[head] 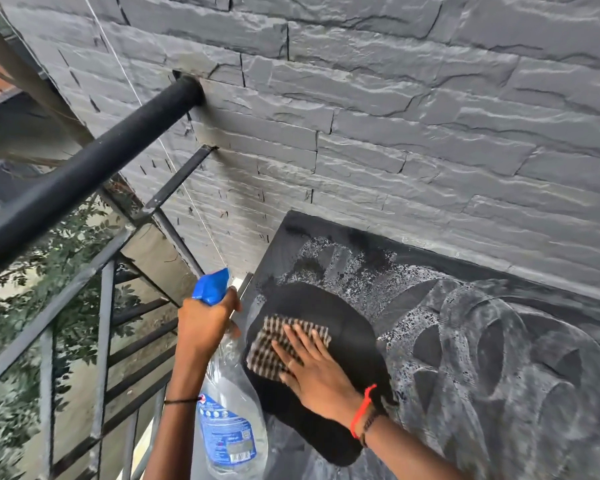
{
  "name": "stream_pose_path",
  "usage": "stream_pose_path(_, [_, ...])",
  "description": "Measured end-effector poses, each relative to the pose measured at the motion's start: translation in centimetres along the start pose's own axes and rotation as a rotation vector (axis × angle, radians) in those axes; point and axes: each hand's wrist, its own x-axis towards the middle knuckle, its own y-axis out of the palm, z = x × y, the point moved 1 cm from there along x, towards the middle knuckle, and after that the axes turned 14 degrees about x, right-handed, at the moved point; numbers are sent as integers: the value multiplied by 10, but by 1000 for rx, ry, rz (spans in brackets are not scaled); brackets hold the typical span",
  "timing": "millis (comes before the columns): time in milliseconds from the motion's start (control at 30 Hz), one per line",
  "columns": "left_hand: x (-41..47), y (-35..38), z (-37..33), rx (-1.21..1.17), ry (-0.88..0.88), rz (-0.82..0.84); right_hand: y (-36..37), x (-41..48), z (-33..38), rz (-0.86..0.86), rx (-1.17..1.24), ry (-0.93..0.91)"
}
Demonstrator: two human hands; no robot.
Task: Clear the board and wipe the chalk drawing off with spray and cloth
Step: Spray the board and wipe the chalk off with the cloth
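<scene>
Right hand (312, 372) presses cloth (274, 344) at board's (293, 233) left edge (left hand (205, 323) grips bottle (227, 427)).

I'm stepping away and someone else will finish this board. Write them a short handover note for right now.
Left hand grips the spray bottle at its blue trigger head, beside the left edge of the board.
Right hand presses the checked cloth flat on the board.
Done: a dark wiped patch around the cloth.
Left: the chalk drawing to the right and the speckled chalk above the patch.
</scene>
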Motion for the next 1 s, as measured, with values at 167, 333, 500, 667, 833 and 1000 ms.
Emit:
stream_pose_path(167, [5,7,-4,-34,-24,10,-14,-43,-54,10,-61,42])
stream_pose_path(333, [4,8,-7,-17,-39,22,-50,11,-101,20,-37,216])
stream_pose_path(500, [4,8,-14,-26,-30,31,-45,82,-51,40,35,207])
stream_pose_path(667, [9,4,-19,-51,-8,14,-10,44,4,58,18,-20])
stream_pose_path(833, [21,-1,-17,-72,-13,13,-4,-30,-26,27,-35,-108])
stream_pose_path(1000, [31,-3,-5,-80,-23,-18,-48,16,-95,17,-58,111])
